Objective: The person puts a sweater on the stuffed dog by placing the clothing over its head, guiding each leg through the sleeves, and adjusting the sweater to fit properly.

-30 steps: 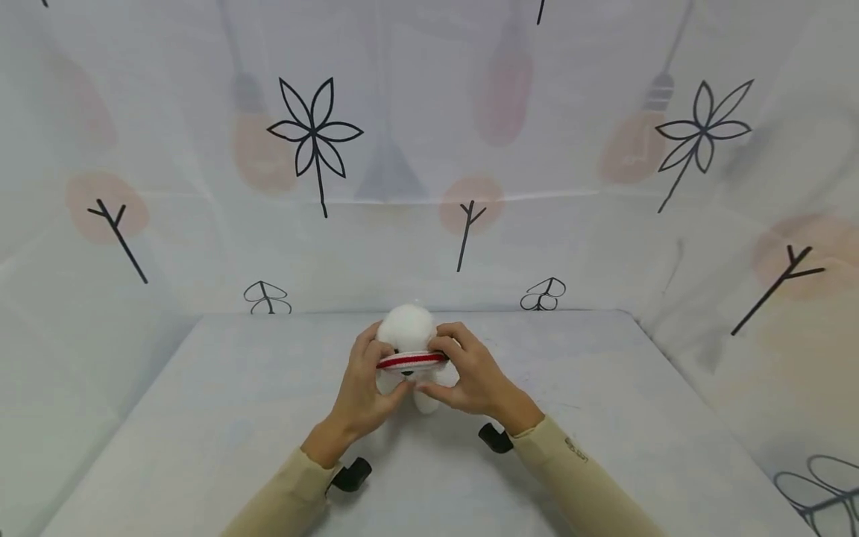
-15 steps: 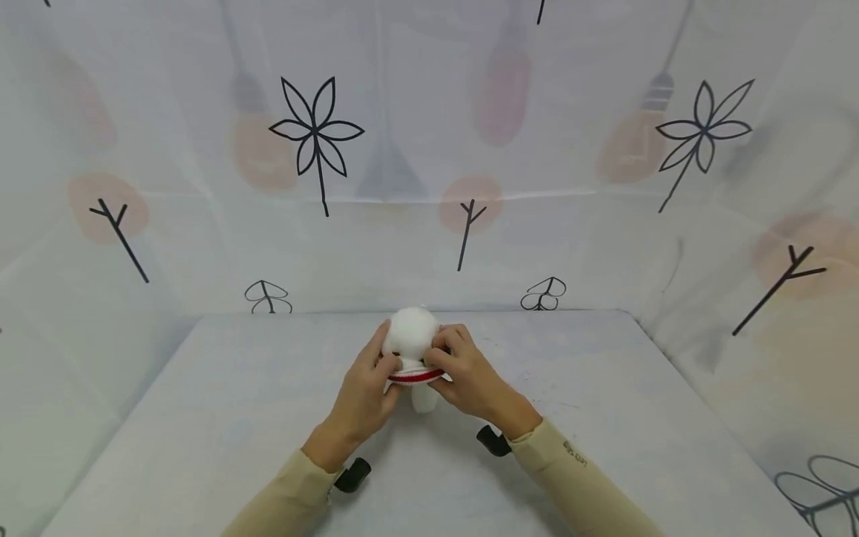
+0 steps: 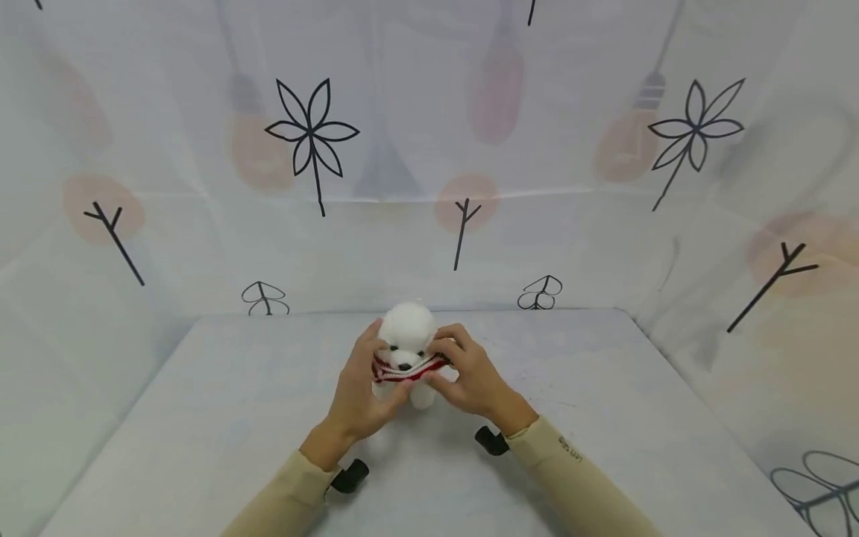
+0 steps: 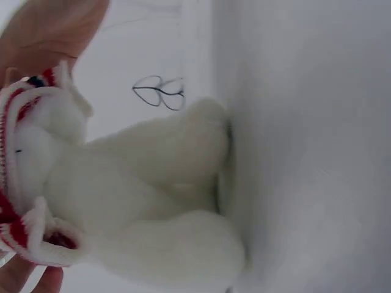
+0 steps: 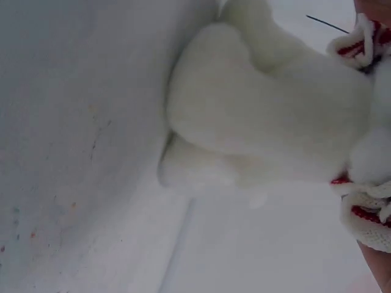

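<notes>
A white plush dog (image 3: 407, 323) stands on the table facing me, its dark eyes and nose showing. Around it, just below the muzzle, sits a red and white knitted garment (image 3: 396, 375), stretched wide and bunched at the sides. My left hand (image 3: 358, 391) grips the garment's left side, its thumb at the lower edge in front. On the other side my right hand (image 3: 470, 380) pinches the right edge between thumb and curled fingers. In the left wrist view the dog's white legs (image 4: 177, 244) rest on the table; rolled red and white knit (image 5: 369, 213) shows in the right wrist view.
The white table (image 3: 201, 440) ends at a printed cloth backdrop (image 3: 403, 246) right behind the dog. Cloth walls rise at both sides. Black wrist devices (image 3: 351, 476) hang under the sleeves.
The knitted garment has slid from across the dog's face, past the eyes and then the nose, to below the muzzle. Both hands shifted slightly with it and keep their hold.
</notes>
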Action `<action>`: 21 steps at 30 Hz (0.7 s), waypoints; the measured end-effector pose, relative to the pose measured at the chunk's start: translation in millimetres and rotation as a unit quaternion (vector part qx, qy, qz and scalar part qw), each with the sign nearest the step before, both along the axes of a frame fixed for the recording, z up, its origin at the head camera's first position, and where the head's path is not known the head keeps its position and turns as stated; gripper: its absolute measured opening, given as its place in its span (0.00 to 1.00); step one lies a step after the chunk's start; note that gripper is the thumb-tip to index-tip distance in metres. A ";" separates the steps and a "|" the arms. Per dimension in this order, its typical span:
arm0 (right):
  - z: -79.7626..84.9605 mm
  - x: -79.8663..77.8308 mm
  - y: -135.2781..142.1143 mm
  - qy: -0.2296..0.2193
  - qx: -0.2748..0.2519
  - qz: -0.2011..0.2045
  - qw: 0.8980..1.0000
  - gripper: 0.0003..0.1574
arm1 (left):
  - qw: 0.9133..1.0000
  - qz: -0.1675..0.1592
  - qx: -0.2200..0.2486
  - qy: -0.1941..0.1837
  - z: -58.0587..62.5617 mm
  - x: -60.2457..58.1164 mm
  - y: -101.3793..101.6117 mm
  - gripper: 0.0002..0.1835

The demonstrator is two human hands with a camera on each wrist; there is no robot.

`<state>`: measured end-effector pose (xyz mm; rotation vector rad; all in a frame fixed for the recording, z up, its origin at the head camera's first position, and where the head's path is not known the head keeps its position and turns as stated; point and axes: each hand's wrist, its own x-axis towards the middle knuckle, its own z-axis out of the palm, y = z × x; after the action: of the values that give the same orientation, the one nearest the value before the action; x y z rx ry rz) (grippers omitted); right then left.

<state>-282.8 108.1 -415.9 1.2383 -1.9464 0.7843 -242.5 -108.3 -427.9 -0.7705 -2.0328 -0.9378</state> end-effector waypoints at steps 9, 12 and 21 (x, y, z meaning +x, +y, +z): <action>6.6 -0.2 7.2 -0.103 0.030 -0.022 0.994 0.28 | 0.999 -0.012 -0.015 -0.033 5.1 -1.1 -6.2 0.38; 5.3 -0.4 9.2 -0.109 0.054 -0.049 0.991 0.31 | 0.999 -0.013 -0.040 -0.022 2.7 -3.1 -8.5 0.39; -2.9 -0.2 5.7 -0.073 0.073 -0.102 0.989 0.36 | 0.998 -0.011 -0.064 -0.024 0.1 -4.8 -12.9 0.46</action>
<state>-282.9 113.8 -418.8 1.0682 -2.2418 0.6529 -247.3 -121.2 -427.8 -0.8483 -2.1474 -0.8515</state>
